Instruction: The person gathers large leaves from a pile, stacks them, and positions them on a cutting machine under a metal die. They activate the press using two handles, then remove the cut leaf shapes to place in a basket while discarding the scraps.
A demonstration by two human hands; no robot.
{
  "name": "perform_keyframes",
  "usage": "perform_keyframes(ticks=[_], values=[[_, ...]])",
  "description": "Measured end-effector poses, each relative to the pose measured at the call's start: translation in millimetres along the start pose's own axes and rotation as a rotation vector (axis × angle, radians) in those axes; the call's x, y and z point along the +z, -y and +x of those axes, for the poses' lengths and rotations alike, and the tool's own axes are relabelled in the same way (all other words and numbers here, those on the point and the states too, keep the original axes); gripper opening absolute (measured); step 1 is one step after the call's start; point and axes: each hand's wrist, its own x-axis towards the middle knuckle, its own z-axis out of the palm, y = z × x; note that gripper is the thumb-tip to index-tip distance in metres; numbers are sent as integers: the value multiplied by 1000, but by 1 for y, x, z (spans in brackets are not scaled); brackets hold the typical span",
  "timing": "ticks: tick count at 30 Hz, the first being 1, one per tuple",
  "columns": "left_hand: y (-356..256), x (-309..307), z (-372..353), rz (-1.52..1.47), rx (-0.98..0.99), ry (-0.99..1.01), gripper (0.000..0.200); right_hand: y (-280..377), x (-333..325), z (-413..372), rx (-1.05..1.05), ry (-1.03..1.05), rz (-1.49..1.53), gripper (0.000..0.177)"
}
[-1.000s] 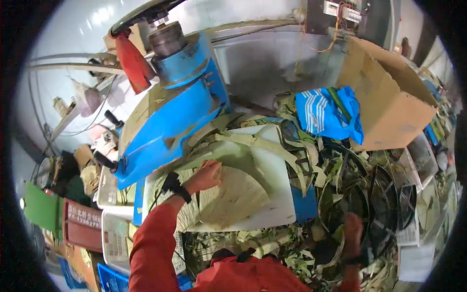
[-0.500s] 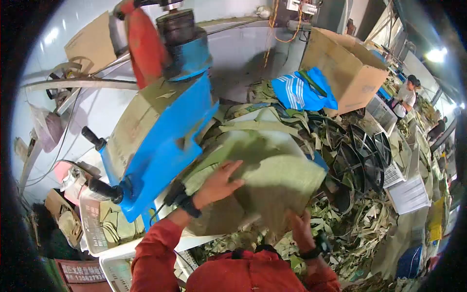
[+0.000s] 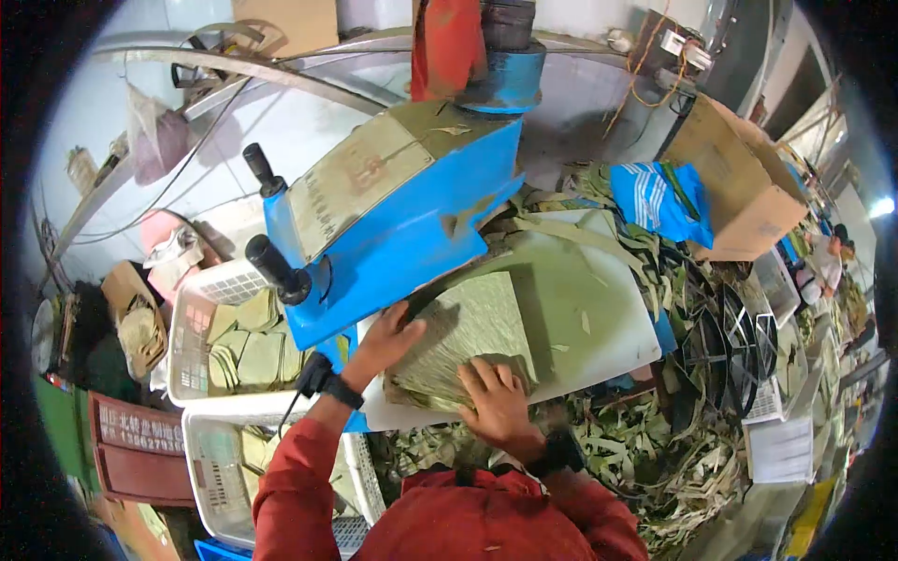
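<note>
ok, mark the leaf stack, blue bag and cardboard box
Leaf stack (image 3: 475,320), head view: middle of top.
Blue bag (image 3: 659,208), head view: middle of front.
Cardboard box (image 3: 734,187), head view: side wall.

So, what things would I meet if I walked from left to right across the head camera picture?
Dark red sign → upper white basket → left hand → leaf stack → blue striped bag → cardboard box.

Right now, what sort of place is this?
Probably a workshop where leaf-like sheets get cut: there's a big blue machine, a stack of greenish sheets next to it, and a heap of leafy scraps.
</note>
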Motion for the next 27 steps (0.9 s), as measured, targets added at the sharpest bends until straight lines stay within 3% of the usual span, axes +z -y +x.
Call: perform_keyframes(ticks=[2,4,7,9,11,12,13,16,17,20,22,24,26,27], values=[[18,13,19,511,160,-97,65,-9,-8,-6,-68,-73,135,54],[21,14,27,417,86,-42,74,-26,-17,-22,-122,-195,357,54],[16,27,19,399,39,-13,81,-64,-32,-76,474,-258,799,42],[13,45,7,408,37,7,84,-104,-19,-105,631,-166,1373,45],[-7,69,-13,384,23,29,85,-122,-11,-124,482,-96,1252,42],[-13,83,-23,371,13,39,85,-124,-9,-129,244,-85,846,38],[-8,99,-33,528,131,-23,84,-128,-6,-135,2,-72,443,34],[-24,109,-63,260,20,-62,85,-136,5,-135,243,125,746,30],[-36,106,-75,184,-73,-59,89,-130,-22,-133,173,35,703,25],[-47,104,-120,31,-40,-235,95,-138,-54,-125,196,308,773,29],[-64,95,-153,-338,-153,-169,97,-126,-64,-124,267,304,823,33],[-96,79,-183,-749,-204,-107,96,-104,-72,-112,375,282,1108,36],[-92,69,-214,-776,-115,-210,91,-71,-71,-94,546,254,1632,39],[-85,65,-230,-762,-75,-256,89,-66,-54,-90,321,307,1403,40]])
